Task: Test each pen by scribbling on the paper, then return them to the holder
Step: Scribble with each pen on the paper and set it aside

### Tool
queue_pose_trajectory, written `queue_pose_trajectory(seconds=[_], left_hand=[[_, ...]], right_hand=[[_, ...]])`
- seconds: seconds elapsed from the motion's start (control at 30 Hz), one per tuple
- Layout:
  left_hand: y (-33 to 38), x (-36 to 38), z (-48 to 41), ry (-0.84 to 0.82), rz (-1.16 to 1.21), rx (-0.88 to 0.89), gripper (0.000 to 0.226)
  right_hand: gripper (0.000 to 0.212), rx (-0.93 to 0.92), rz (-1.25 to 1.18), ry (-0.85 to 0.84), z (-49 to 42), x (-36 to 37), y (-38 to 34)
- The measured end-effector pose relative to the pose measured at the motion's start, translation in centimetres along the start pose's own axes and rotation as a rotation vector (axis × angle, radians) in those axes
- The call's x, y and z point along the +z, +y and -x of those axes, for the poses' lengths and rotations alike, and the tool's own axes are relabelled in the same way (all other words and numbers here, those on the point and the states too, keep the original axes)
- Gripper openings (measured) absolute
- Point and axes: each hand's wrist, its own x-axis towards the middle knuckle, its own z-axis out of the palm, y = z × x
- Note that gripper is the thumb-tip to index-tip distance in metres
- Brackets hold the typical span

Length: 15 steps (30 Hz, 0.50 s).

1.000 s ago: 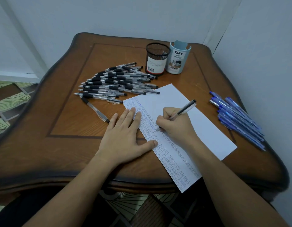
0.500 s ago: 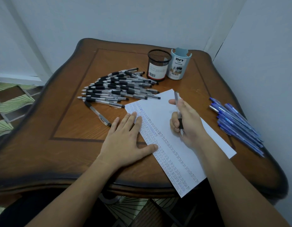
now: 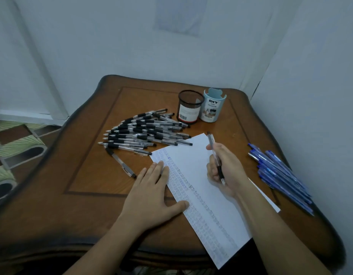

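Note:
A white paper (image 3: 199, 161) with rows of scribbles lies slanted across the wooden table (image 3: 88, 171). My left hand (image 3: 152, 197) rests flat on the paper's left edge, fingers straight. My right hand (image 3: 227, 171) hovers over the paper and grips a black-grip clear pen (image 3: 215, 155), tip pointing back toward me, tail pointing away. A black mesh holder (image 3: 188, 107) and a pale blue holder (image 3: 212, 106) stand side by side at the back. Neither holder shows any pens.
A heap of several black pens (image 3: 144, 130) lies left of the paper, with one single black pen (image 3: 120, 162) apart near my left hand. Several blue pens (image 3: 278, 175) lie along the table's right edge, by the wall.
My right hand lifted the pen off the scribble line, turned it so the tip points toward me, and drew to the right. My left hand stayed flat on the paper.

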Motion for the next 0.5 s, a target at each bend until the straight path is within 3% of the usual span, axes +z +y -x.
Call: queue_pose_trajectory(seconds=[0.13, 0.27, 0.5], left_hand=[[0.0, -0.3, 0.2, -0.007, 0.013, 0.008, 0.12], [0.0, -0.4, 0.4, -0.017, 0.024, 0.008, 0.118], [-0.1, -0.7, 0.4, -0.021, 0.058, 0.009, 0.121]], right_hand=[[0.016, -0.032, 0.404, 0.125, -4.0, -1.4, -1.4], [0.027, -0.145, 0.919, 0.239, -8.2, -3.1, -3.3], [0.044, -0.187, 1.045, 0.125, -10.9, -2.4, -3.1]])
